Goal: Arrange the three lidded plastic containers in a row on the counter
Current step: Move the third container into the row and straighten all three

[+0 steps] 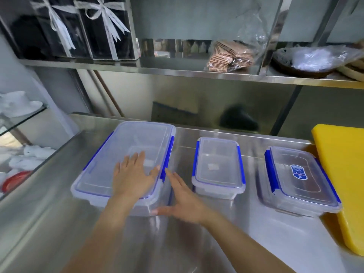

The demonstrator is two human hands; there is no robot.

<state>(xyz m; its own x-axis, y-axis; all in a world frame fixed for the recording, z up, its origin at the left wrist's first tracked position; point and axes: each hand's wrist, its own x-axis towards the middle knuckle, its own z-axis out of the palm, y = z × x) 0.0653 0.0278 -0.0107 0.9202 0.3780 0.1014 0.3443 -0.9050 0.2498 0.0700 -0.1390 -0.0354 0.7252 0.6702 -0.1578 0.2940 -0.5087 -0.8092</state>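
Three clear plastic containers with blue-clipped lids stand side by side on the steel counter [226, 233]. The large container [118, 154] is at the left. A small container [217, 166] stands in the middle, and a medium container [301, 178] with a blue label on its lid is at the right. My left hand [133, 177] lies flat on the large container's lid near its front right corner, fingers spread. My right hand [182, 196] is open against that container's right side, thumb at the front corner.
A yellow cutting board [342, 170] lies at the counter's right edge, touching the medium container. A steel shelf [177, 70] above holds black gift boxes [78, 26], a bag of brown packets [230, 56] and a bowl. A glass case with white items sits at the left.
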